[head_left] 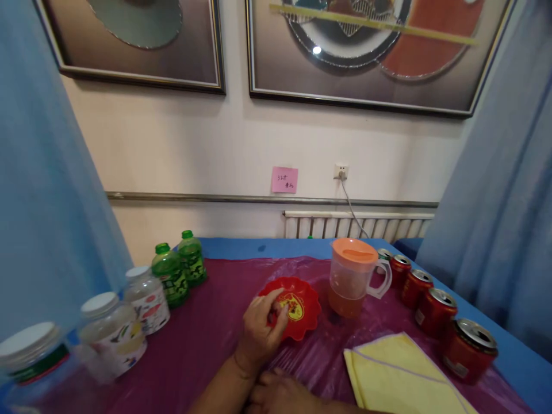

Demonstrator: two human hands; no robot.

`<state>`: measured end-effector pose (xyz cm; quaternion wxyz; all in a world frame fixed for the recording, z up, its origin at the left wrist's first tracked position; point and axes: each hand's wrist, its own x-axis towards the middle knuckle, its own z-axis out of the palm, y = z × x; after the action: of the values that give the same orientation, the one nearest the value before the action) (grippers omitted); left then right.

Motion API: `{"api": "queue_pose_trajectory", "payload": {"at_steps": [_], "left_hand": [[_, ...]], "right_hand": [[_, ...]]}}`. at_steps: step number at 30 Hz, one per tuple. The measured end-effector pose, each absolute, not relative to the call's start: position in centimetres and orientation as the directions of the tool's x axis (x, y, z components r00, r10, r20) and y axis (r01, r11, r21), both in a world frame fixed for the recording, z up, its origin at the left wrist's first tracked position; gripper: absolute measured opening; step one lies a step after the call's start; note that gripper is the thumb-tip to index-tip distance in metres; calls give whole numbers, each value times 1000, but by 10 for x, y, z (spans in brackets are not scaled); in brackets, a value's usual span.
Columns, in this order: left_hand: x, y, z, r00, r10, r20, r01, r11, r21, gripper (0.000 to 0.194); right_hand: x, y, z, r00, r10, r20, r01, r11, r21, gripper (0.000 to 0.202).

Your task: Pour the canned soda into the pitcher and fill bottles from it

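My left hand (262, 325) reaches over the left edge of a red scalloped dish (308, 305) with a yellow design at its centre. Thumb and index finger are apart, the other fingers are bent, and no object shows in them. My right hand (282, 394) lies on the purple table cover (207, 356) at the bottom, beside my left wrist, fingers loosely spread and holding nothing visible. Right of the dish stands a clear pitcher (347, 287) with an orange lid and amber liquid. A folded yellow cloth (397, 374) lies in front of the pitcher.
Two green bottles (170, 276) and several white-lidded jars (114, 333) line the left side. Several red cans (435, 310) stand in a row along the right edge. Blue curtains (495, 201) hang at both sides, and a radiator (319, 225) is behind the table.
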<state>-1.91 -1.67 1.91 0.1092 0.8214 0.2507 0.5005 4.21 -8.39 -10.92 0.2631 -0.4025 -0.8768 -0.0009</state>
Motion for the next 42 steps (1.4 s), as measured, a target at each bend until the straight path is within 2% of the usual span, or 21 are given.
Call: {"api": "queue_pose_trajectory", "payload": {"at_steps": [3,8,11,17,25,32,38,42], "left_hand": [[-19,-24,23,371,527,765,274,-849,452,28],[-17,-23,33,282,625,728,242,-781,577,28],[-16,-14,43,228,665,711,223,-747,627,27],[-11,-1,59,165,746,645,190,-666,721,26],[-10,9,68,161,805,570,176,-592,786,27],[-16,16,71,186,847,497,202,-528,825,28],[-56,-28,53,195,882,428,251,-467,848,30],[-98,-71,29,122,927,356,350,-375,858,34]], "right_hand": [[42,-90,-113,-480,712,512,714,656,-244,16],[40,-99,-107,-414,742,527,728,617,-298,27],[40,-100,-103,-440,729,525,696,646,-314,29],[40,-100,-96,-488,737,467,721,642,-260,29],[45,-109,-76,-494,712,499,658,682,-320,30],[51,-119,-55,-589,738,330,721,664,-198,29],[52,-127,-46,-569,766,299,751,632,-188,27],[56,-136,-34,-543,806,235,781,588,-210,23]]}}
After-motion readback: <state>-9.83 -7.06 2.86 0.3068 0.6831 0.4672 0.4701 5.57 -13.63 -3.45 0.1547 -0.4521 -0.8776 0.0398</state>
